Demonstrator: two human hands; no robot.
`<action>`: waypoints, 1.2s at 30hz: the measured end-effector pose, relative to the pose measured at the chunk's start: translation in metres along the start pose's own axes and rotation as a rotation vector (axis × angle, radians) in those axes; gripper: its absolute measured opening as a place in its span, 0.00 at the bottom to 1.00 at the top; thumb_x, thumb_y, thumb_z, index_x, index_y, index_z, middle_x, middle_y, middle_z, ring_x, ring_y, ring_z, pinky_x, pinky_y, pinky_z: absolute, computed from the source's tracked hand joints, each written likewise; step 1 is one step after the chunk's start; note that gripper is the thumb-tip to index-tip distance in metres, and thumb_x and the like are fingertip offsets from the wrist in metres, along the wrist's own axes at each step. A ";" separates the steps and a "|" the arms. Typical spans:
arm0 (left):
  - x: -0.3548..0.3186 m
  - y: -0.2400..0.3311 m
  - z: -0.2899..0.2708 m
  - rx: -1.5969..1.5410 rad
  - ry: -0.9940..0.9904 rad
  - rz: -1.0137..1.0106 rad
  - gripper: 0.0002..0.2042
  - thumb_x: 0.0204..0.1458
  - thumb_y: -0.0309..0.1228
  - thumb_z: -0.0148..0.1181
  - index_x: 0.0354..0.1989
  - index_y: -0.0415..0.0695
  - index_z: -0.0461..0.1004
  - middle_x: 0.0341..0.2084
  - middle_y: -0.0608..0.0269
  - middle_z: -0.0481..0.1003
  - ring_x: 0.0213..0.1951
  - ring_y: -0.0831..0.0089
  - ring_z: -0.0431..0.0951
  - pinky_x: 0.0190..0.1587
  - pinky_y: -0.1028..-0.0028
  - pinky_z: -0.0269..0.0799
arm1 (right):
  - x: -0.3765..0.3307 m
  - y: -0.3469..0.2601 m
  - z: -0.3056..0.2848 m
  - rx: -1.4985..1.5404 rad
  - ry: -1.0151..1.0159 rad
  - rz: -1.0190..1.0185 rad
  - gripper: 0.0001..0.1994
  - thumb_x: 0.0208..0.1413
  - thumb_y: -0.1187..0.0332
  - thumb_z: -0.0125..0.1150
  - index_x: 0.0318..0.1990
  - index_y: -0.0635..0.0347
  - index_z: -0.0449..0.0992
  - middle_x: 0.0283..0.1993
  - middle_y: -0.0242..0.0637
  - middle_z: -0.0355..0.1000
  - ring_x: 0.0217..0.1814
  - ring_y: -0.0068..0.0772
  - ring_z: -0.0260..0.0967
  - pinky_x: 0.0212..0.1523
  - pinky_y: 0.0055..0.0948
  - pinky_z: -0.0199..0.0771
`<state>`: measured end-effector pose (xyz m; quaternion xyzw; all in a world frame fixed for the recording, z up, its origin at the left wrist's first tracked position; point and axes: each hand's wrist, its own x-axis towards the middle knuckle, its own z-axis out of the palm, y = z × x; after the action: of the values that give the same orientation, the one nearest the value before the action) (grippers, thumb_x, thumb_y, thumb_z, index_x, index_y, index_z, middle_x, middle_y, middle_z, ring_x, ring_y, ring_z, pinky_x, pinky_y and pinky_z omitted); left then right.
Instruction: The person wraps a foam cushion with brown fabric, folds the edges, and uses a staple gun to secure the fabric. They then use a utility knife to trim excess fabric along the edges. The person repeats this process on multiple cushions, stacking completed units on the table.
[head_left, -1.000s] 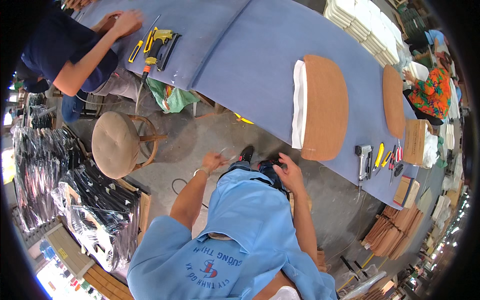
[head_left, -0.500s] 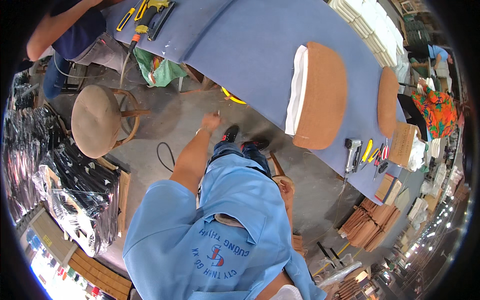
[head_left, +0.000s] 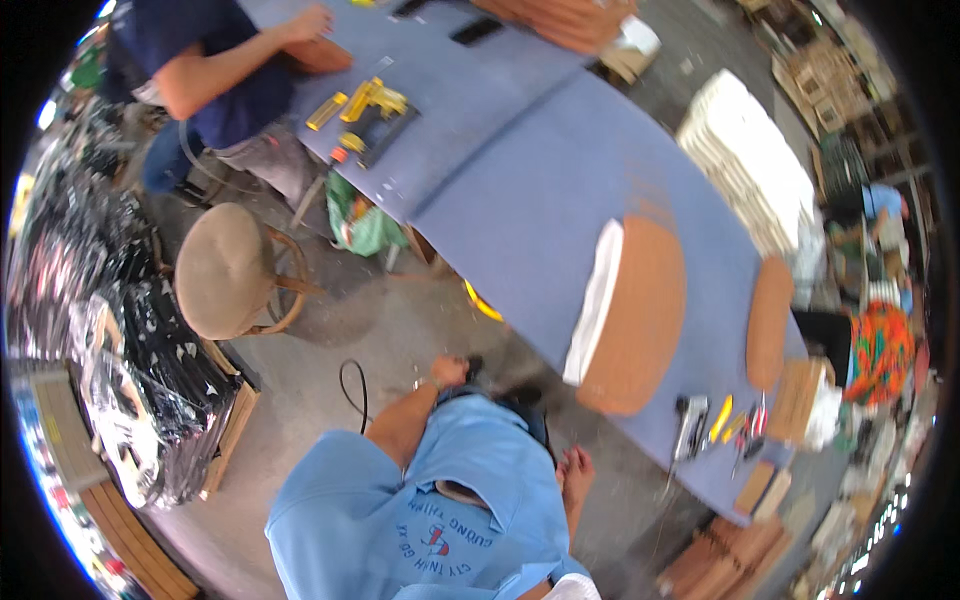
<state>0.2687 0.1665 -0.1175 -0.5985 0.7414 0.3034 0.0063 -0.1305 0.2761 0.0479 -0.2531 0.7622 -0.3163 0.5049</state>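
- The large brown padded panel (head_left: 640, 320) is lying on the table (head_left: 520, 230), its lower end reaching the near edge; a white strip (head_left: 594, 305) is running along its left side.
- The right hand (head_left: 575, 472) is hanging off that edge, apart from the panel, its fingers looking bent; I cannot tell whether it is gripping anything.
- The left hand (head_left: 452, 370) is hovering above the floor (head_left: 420, 305), blurred; I cannot tell whether it is open or closed.
- A grey nail gun (head_left: 688, 425) and a yellow cutter (head_left: 720, 418) are lying near the table's lower right corner.
- A smaller brown panel (head_left: 769, 320) is resting along the far edge.
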 end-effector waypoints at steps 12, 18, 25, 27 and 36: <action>0.046 0.157 -0.156 -1.208 0.268 -0.633 0.27 0.61 0.48 0.63 0.58 0.37 0.76 0.46 0.50 0.82 0.45 0.63 0.85 0.51 0.62 0.80 | 0.249 -0.099 -0.079 -0.079 0.092 -0.233 0.19 0.69 0.51 0.57 0.52 0.58 0.74 0.46 0.37 0.76 0.39 0.30 0.74 0.30 0.30 0.74; 0.064 0.244 -0.124 -0.707 0.763 -0.543 0.34 0.61 0.52 0.61 0.67 0.38 0.68 0.53 0.41 0.77 0.53 0.48 0.79 0.56 0.56 0.76 | 0.267 -0.121 -0.066 0.146 -0.203 -0.248 0.26 0.69 0.45 0.56 0.55 0.61 0.72 0.54 0.44 0.74 0.51 0.38 0.74 0.39 0.40 0.79; 0.119 0.325 -0.144 -0.775 0.517 -0.457 0.36 0.63 0.60 0.52 0.61 0.36 0.72 0.52 0.38 0.77 0.57 0.44 0.77 0.62 0.55 0.71 | 0.237 -0.174 -0.061 0.037 -0.376 -0.251 0.22 0.64 0.57 0.67 0.53 0.66 0.71 0.51 0.47 0.74 0.51 0.39 0.71 0.49 0.39 0.75; 0.137 0.342 -0.144 -0.723 0.642 -0.597 0.37 0.61 0.62 0.53 0.57 0.34 0.73 0.48 0.35 0.79 0.54 0.41 0.79 0.60 0.51 0.73 | 0.235 -0.184 -0.059 0.052 -0.421 -0.336 0.26 0.61 0.57 0.70 0.56 0.67 0.70 0.52 0.49 0.74 0.54 0.41 0.71 0.52 0.41 0.74; 0.180 0.413 -0.169 -1.184 0.525 -0.415 0.40 0.68 0.64 0.37 0.68 0.37 0.70 0.59 0.35 0.75 0.63 0.48 0.75 0.64 0.56 0.70 | 0.109 -0.390 -0.117 -0.507 -0.320 -0.902 0.34 0.51 0.59 0.76 0.61 0.65 0.67 0.41 0.47 0.79 0.43 0.45 0.80 0.48 0.41 0.78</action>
<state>-0.0904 -0.0288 0.1365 -0.6845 0.2972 0.4955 -0.4445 -0.2534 -0.0362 0.3030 -0.7140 0.5441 -0.2652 0.3518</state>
